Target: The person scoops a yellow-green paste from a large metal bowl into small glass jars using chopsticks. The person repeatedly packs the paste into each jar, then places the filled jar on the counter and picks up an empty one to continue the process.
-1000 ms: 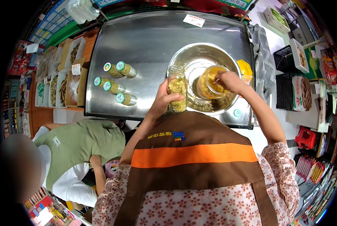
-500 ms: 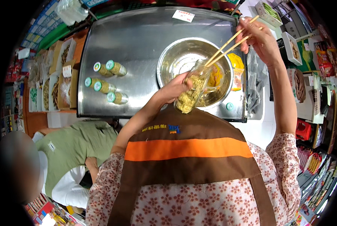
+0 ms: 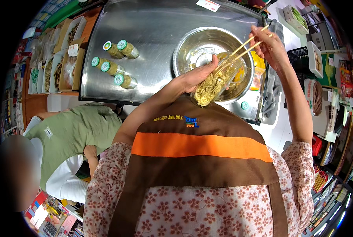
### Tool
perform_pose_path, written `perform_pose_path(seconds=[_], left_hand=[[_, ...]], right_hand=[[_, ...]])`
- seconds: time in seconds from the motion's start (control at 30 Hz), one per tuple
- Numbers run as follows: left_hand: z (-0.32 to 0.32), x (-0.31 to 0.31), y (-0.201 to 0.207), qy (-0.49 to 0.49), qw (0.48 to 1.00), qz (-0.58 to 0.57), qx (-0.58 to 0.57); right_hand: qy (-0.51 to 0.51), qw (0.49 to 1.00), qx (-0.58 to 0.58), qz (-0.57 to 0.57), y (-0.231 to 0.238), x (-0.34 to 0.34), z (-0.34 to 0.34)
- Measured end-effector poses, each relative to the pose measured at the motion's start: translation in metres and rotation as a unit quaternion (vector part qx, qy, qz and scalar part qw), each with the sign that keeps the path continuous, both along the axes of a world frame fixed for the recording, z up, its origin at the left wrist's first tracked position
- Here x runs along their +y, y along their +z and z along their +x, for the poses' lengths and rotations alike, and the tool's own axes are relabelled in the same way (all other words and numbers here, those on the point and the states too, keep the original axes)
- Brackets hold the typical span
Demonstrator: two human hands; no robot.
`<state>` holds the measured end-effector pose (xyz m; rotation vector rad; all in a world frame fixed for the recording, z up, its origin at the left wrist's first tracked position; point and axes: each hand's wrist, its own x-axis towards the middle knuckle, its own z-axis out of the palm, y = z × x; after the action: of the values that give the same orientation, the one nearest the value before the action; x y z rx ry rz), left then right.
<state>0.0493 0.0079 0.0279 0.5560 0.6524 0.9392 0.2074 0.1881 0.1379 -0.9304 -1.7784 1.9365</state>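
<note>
My left hand (image 3: pixel 198 76) grips a clear glass jar (image 3: pixel 216 81) tilted on its side and packed with yellow-green shredded food. The jar's mouth points toward a large steel bowl (image 3: pixel 192 43) that stands on the steel counter (image 3: pixel 152 31). My right hand (image 3: pixel 270 46) holds a pair of wooden chopsticks (image 3: pixel 245 44) whose tips reach down into the jar's opening. Some shredded food lies in the bottom of the bowl.
Several small jars with green lids (image 3: pixel 114 63) lie on the counter's left side. A green lid (image 3: pixel 244 105) rests near the counter's front edge. Trays of packed food (image 3: pixel 62 59) line the left. A person in a green shirt (image 3: pixel 79 130) bends below the counter.
The jar has been tipped from upright onto its side over the bowl. My right hand has come down and put the chopstick tips into the jar's mouth.
</note>
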Motion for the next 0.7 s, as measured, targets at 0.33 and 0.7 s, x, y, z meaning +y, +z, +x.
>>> perform_pose_path(seconds=[0.33,0.7], left_hand=[[0.003,-0.001,0.005,-0.013,0.999,0.021,-0.048],[-0.007,-0.010,0.003,-0.022,0.999,-0.010,0.028]], right_hand=[[0.192,0.975,-0.105,0.028,0.008,-0.019,-0.003],[0.205,0.960,-0.140,0.128,0.007,-0.040,-0.012]])
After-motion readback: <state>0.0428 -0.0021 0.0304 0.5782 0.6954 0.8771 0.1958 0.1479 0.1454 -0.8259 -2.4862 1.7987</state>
